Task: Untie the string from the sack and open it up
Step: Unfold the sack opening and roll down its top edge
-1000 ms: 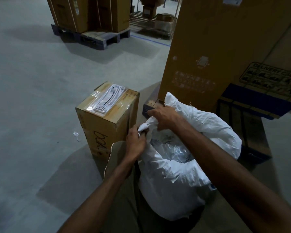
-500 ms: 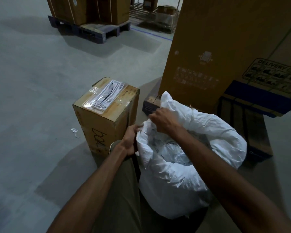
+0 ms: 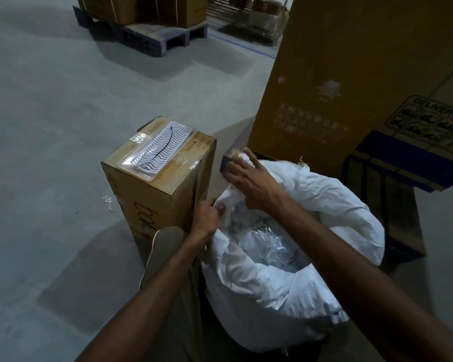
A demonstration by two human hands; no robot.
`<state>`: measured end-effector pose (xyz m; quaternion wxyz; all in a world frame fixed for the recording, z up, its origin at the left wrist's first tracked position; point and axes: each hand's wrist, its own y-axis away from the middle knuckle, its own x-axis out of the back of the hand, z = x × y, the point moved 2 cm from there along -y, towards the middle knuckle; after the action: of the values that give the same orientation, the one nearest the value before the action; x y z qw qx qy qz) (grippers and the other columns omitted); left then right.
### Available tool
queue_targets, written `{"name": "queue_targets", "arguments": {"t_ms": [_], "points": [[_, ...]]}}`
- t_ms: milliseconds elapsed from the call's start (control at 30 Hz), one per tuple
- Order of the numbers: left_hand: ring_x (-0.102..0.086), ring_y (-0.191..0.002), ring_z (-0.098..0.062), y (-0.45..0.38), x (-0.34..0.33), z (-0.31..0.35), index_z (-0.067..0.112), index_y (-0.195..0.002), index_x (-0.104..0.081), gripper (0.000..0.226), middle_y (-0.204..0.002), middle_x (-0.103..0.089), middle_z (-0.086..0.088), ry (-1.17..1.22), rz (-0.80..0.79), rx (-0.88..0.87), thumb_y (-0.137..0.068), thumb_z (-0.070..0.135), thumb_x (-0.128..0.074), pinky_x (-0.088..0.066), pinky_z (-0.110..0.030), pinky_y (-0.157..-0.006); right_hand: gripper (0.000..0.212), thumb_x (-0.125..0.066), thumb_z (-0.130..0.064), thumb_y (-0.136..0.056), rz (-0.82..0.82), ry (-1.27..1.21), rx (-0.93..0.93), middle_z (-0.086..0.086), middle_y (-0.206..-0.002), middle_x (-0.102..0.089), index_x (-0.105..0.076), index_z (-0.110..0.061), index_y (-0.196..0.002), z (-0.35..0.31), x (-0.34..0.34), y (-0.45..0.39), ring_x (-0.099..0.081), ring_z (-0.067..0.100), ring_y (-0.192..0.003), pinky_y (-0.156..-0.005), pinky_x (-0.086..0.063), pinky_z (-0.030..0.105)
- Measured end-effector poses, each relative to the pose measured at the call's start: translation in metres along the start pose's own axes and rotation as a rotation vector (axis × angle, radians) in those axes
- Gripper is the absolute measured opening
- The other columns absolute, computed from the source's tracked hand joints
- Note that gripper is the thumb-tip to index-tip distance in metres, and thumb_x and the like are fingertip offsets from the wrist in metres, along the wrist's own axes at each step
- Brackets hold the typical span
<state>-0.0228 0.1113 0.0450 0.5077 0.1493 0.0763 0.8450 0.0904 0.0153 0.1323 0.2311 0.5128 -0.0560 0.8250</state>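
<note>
A white woven plastic sack (image 3: 285, 291) stands on the grey concrete floor (image 3: 50, 113), just in front of the person's knee (image 3: 168, 239), with its mouth already open and its rim rolled outward in thick folds. Inside lies crumpled clear plastic film (image 3: 267, 246) — what it wraps cannot be made out. No string can be picked out in this view; only a frayed tuft of fibre (image 3: 302, 161) shows at the far rim.

The left hand (image 3: 207, 218) pinches the near-left edge of the sack's mouth, fingers curled and pressed together on the fabric. The right hand (image 3: 249, 182) rests on the far-left rim, its fingers spread and partly sunk into the white folds.

Just left of the sack stands a sealed brown cardboard box (image 3: 157, 184) — a white ribbed plastic tray (image 3: 160, 147) lies on its taped top. Behind the sack rises a tall brown cardboard carton (image 3: 351, 74) on a dark pallet (image 3: 398, 212).
</note>
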Motion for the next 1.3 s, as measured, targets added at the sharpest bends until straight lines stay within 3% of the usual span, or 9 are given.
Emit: {"name": "queue_targets", "arguments": {"t_ms": [100, 167, 267, 533, 667, 867, 1033, 1167, 1300], "points": [[-0.059, -0.065, -0.022, 0.001, 0.000, -0.009, 0.005, -0.075, -0.064, 0.030, -0.073, -0.067, -0.014, 0.424, -0.004, 0.413, -0.097, 0.019, -0.048, -0.047, -0.029, -0.059, 0.098, -0.088, -0.034, -0.061, -0.015, 0.037, -0.099, 0.012, -0.154, -0.042, -0.044, -0.020, -0.147, 0.010, -0.019, 0.005, -0.028, 0.034, -0.149, -0.126, 0.004, 0.056], [-0.062, -0.067, -0.023, 0.001, 0.001, -0.006, 0.006, -0.075, -0.063, 0.027, -0.075, -0.068, -0.012, 0.471, -0.035, 0.444, -0.091, 0.021, -0.048, -0.049, -0.029, -0.062, 0.075, -0.089, -0.026, -0.059, -0.015, -0.118, -0.146, 0.010, -0.135, -0.060, -0.060, -0.017, -0.128, 0.016, -0.029, 0.008, -0.049, 0.031, -0.135, -0.126, -0.015, 0.054], [-0.065, -0.083, -0.026, -0.002, 0.001, -0.002, 0.008, -0.084, -0.067, 0.025, -0.097, -0.069, -0.014, 0.403, -0.054, 0.363, -0.088, 0.027, -0.051, -0.054, -0.034, -0.076, 0.041, -0.083, -0.012, -0.067, -0.084, -0.411, -0.215, 0.010, -0.109, -0.068, -0.069, -0.013, -0.106, 0.021, -0.031, 0.011, -0.066, 0.030, -0.102, -0.083, -0.051, 0.035], [-0.045, -0.125, -0.025, 0.009, -0.013, 0.014, 0.020, -0.149, -0.034, 0.086, -0.138, -0.047, -0.009, -0.894, 0.265, -0.684, -0.079, 0.059, -0.065, -0.040, -0.044, -0.109, 0.063, -0.084, -0.020, -0.074, -0.136, -0.399, -0.329, 0.010, -0.115, -0.065, -0.051, -0.018, -0.128, 0.025, -0.030, 0.017, -0.065, 0.029, -0.097, -0.071, -0.047, 0.034], [-0.057, -0.120, -0.028, -0.015, -0.049, 0.037, 0.015, -0.148, -0.035, 0.071, -0.137, -0.057, -0.012, -1.028, 0.031, -0.568, -0.091, 0.046, -0.063, -0.044, -0.044, -0.106, 0.058, -0.085, -0.021, -0.077, -0.224, -0.333, -0.398, 0.009, -0.118, -0.064, -0.057, -0.016, -0.127, 0.031, -0.022, 0.016, -0.065, 0.026, -0.102, -0.082, -0.053, 0.038], [-0.067, -0.095, -0.026, -0.049, -0.041, 0.016, 0.027, -0.120, -0.063, 0.076, -0.114, -0.071, -0.003, -0.646, -0.429, -0.273, -0.080, 0.087, -0.040, -0.055, -0.048, -0.091, 0.082, -0.092, -0.037, -0.062, -0.211, -0.243, -0.229, 0.007, -0.146, -0.043, -0.058, -0.028, -0.136, 0.038, -0.040, 0.033, -0.040, 0.028, -0.134, -0.113, -0.037, 0.046], [-0.056, -0.130, -0.025, -0.046, -0.015, 0.020, 0.017, -0.142, -0.055, 0.060, -0.144, -0.058, -0.003, -0.070, -0.653, 0.144, -0.097, 0.057, -0.053, -0.041, -0.037, -0.111, 0.099, -0.095, -0.037, -0.055, -0.090, -0.428, -0.218, 0.006, -0.138, -0.061, -0.048, -0.020, -0.140, 0.015, -0.066, 0.036, -0.057, 0.026, -0.124, -0.115, -0.039, 0.044], [-0.042, -0.140, -0.020, -0.043, -0.015, 0.024, 0.018, -0.153, -0.042, 0.064, -0.152, -0.043, 0.004, -0.089, -0.674, 0.122, -0.102, 0.056, -0.046, -0.032, -0.030, -0.109, 0.059, -0.087, -0.023, -0.070, -0.098, -0.453, -0.336, 0.005, -0.114, -0.071, -0.058, -0.020, -0.122, 0.014, -0.063, 0.029, -0.066, 0.026, -0.101, -0.085, -0.051, 0.034], [-0.034, -0.141, -0.031, -0.043, -0.027, 0.001, 0.034, -0.153, -0.027, 0.078, -0.157, -0.033, -0.007, -0.662, -0.309, -0.251, -0.090, 0.073, -0.051, -0.030, -0.055, -0.117, 0.034, -0.079, -0.021, -0.081, -0.265, -0.332, -0.353, 0.008, -0.104, -0.070, -0.065, -0.015, -0.111, 0.028, -0.062, 0.022, -0.066, 0.023, -0.091, -0.075, -0.046, 0.031]]}}
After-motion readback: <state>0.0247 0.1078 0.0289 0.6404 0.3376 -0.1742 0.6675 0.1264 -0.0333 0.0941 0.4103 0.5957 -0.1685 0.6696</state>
